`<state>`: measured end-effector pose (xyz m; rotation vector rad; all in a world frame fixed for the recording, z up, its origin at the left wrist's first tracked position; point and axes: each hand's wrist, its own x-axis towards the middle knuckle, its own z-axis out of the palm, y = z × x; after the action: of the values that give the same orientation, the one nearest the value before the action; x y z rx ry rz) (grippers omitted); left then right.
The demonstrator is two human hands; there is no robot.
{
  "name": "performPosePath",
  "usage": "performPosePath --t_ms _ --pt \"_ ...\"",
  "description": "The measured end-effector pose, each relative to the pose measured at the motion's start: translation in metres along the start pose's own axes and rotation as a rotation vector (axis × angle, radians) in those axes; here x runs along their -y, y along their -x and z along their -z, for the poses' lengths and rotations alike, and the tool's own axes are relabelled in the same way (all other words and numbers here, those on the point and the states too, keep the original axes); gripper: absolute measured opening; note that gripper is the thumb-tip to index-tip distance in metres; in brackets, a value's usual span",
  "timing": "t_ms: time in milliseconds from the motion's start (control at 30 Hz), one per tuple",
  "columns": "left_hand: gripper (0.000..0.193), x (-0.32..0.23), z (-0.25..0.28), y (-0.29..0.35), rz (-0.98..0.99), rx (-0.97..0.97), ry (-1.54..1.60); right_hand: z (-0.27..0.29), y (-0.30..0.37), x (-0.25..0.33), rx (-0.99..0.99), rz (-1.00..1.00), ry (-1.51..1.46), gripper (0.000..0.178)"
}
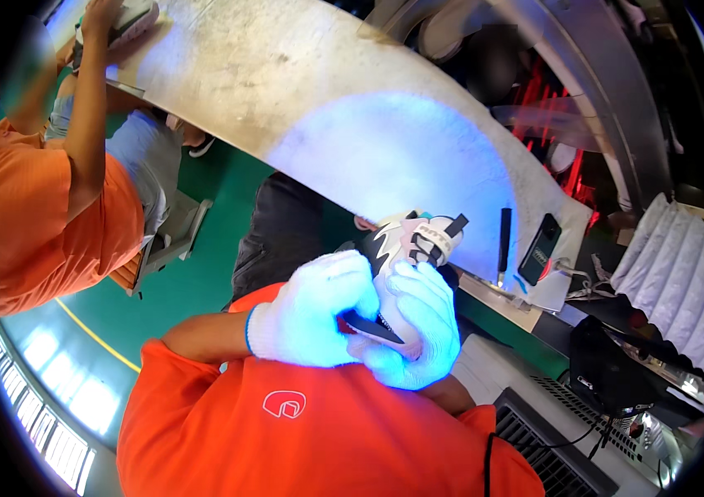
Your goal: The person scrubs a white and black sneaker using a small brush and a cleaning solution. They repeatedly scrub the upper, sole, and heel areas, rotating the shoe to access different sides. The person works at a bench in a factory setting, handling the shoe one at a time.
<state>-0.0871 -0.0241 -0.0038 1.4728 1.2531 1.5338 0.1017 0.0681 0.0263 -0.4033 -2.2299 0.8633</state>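
A white, grey and black sneaker (412, 236) is held close to my chest, at the near edge of the workbench. Its laced, tongue end points away from me, and a dark pointed edge of it shows between my hands. My right hand (420, 327), in a white knit glove, is wrapped round the near part and right side of the shoe. My left hand (314, 308), gloved too, is closed with its fingers curled against the shoe's left side, by that dark edge. The fingertips are partly hidden, so anything small between them cannot be made out.
A bluish light spot falls on the pale workbench (240, 74). At its right end lie a black stick-like tool (505, 240) and a dark phone-like device (540, 248). Further right are a white ribbed duct (683, 282) and a black bag (608, 364). At left, a co-worker (54, 215) handles another shoe (130, 23).
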Motion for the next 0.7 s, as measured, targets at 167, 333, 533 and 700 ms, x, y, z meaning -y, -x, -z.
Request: performPosePath --t_ms 167,333,533,700 --pt "0.034 -0.011 0.011 -0.005 -0.140 0.087 -0.010 -0.021 0.005 -0.007 -0.130 0.053 0.002 0.073" --pt "0.012 0.001 0.006 -0.022 -0.410 0.121 -0.112 0.002 0.012 -0.025 0.036 0.054 -0.119 0.072" --pt "0.021 0.018 -0.011 -0.040 -0.341 0.234 -0.002 0.031 0.023 -0.017 0.044 -0.146 -0.275 0.059" --pt "0.024 0.016 -0.029 -0.044 -0.309 0.264 -0.004 0.039 0.037 -0.014 0.034 -0.182 -0.192 0.051"
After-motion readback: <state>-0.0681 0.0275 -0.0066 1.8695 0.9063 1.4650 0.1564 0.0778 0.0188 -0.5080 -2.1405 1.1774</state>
